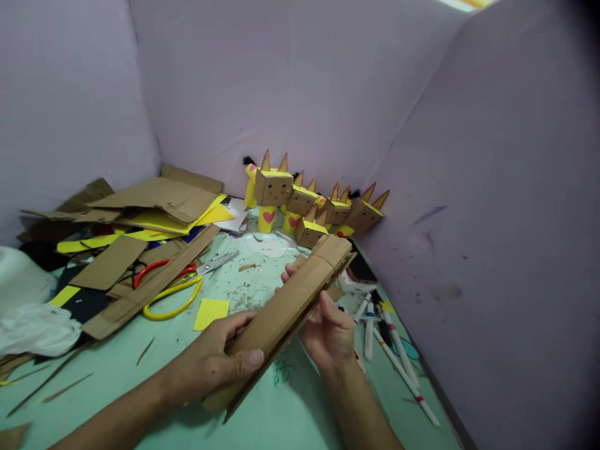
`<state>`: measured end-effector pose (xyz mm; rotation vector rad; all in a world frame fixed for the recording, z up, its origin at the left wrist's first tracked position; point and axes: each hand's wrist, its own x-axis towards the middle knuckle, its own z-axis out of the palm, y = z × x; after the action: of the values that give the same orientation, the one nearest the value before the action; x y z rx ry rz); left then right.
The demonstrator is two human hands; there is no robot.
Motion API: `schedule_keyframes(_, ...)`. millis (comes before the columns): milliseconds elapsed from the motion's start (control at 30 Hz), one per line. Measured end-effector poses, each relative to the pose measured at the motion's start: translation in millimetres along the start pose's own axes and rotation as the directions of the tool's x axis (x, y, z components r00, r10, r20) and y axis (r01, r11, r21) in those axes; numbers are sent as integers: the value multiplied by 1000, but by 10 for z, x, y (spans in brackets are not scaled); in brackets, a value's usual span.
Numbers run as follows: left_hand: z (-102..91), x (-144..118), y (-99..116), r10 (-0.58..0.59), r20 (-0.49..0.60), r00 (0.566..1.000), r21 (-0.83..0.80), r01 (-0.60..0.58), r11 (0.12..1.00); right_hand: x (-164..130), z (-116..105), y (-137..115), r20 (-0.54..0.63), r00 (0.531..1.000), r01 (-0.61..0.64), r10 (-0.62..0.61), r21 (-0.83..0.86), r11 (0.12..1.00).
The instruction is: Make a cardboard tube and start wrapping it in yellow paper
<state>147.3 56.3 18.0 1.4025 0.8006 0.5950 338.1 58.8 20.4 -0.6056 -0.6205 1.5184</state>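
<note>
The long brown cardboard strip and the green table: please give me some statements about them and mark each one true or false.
1. Both hands hold the long brown cardboard strip, the left hand near its lower end and the right hand at its side. True.
2. The scissors with red and yellow handles are in the right hand. False: they lie on the green table, partly under cardboard scraps.
3. The small cardboard box figures with pointed ears stand in the corner by the wall. True.
4. The white marker pens lie left of the strip. False: they lie right of it, near the wall.
5. A small yellow paper square lies on the table. True.
</note>
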Motion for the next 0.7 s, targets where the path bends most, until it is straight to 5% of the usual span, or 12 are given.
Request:
schedule_keyframes(267,-1,-32,-20,5,-8,1000,-87,-6,996,-1,2,-11,-34,999,-12,13,17,1000)
schedule_keyframes(500,-67,10,-9,34,-224,974,-101,-58,993,-14,77,72,136,990,-33,48,-109,994)
schedule_keyframes(700,-69,29,-21,49,-225,973,-155,-86,984,-36,97,212,121,987,-79,106,-211,974)
